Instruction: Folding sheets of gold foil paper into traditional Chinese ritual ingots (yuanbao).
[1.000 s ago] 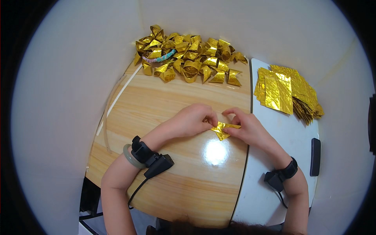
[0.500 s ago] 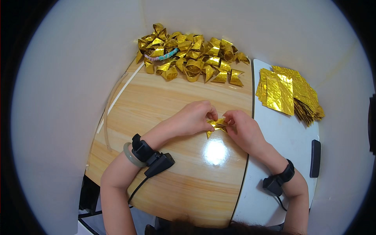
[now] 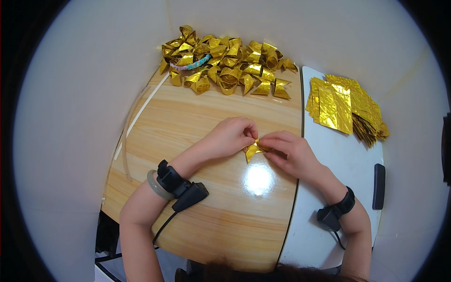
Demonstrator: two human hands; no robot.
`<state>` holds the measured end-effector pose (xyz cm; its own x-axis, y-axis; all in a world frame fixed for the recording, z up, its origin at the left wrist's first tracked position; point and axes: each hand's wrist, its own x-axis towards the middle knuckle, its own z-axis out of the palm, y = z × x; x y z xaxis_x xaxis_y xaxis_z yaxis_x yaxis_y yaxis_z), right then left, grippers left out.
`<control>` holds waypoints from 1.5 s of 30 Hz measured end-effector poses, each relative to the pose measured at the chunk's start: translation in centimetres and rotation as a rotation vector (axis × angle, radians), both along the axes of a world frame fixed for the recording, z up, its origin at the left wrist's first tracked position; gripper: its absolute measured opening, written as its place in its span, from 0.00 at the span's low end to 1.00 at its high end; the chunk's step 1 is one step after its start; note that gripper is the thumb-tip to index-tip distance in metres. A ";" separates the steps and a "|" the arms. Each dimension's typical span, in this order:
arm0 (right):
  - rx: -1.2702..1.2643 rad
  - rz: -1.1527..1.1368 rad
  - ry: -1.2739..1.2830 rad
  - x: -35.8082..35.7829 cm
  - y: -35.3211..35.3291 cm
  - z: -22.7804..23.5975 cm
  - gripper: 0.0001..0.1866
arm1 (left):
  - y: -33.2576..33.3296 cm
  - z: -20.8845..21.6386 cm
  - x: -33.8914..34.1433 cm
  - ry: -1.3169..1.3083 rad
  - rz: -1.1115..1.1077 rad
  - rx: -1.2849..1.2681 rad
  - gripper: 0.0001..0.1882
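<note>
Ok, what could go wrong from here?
The small gold piece is gripped only by fingertips of the left hand, with the right hand against it, so it might slip or crease crookedly. The left wrist's black cable runs over the table and could snag. The stack of gold sheets looks uneven and might slide if bumped.

Count: 2 hands, left hand point(image 3: 233, 136) and right hand point(image 3: 293, 154), with 1 gold foil piece point(image 3: 252, 154) between them; 2 black wrist devices point(image 3: 170, 178), one per arm, and 1 pale bangle point(image 3: 157, 187). Farther off, 1 heap of folded gold pieces point(image 3: 229, 78), dozens, overlap prevents exact tally; 1 pink-and-blue band point(image 3: 190, 65) on it. Also 1 pile of flat gold sheets point(image 3: 336, 108), number indeterminable, 1 black bar point(image 3: 378, 187), 1 wood-grain tabletop point(image 3: 211, 230), 1 white tabletop point(image 3: 303, 239).
</note>
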<state>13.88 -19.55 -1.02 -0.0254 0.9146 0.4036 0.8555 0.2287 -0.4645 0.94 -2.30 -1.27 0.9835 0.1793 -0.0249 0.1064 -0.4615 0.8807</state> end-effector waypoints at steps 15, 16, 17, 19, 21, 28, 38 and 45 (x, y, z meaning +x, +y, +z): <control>-0.045 -0.017 -0.146 -0.1 0.1 0.5 0.18 | 0.2 0.1 -0.3 -0.012 0.071 0.096 0.11; -0.053 -0.048 -0.132 -0.1 0.1 0.6 0.19 | -0.1 0.6 -0.4 -0.007 0.075 0.134 0.12; -0.061 -0.078 -0.118 -0.1 0.1 0.6 0.20 | -0.4 1.1 -0.5 -0.003 0.079 0.171 0.15; -0.036 -0.082 -0.098 -0.1 0.1 0.5 0.20 | -1.3 1.8 -0.9 -0.005 0.062 0.265 0.16; -0.011 -0.082 -0.080 -0.1 0.1 0.5 0.20 | -1.6 1.8 -1.0 -0.008 0.049 0.356 0.17; 0.074 -0.052 -0.126 0.3 0.1 -0.2 0.13 | -1.3 1.3 -0.9 -0.047 0.040 0.416 0.16; 0.030 -0.113 -0.081 -0.1 -0.1 -0.3 0.08 | -1.2 1.6 -1.0 -0.029 0.019 0.409 0.16; 0.011 -0.045 0.008 0.1 0.0 -0.3 0.09 | -0.1 0.8 -0.9 -0.013 0.016 0.184 0.10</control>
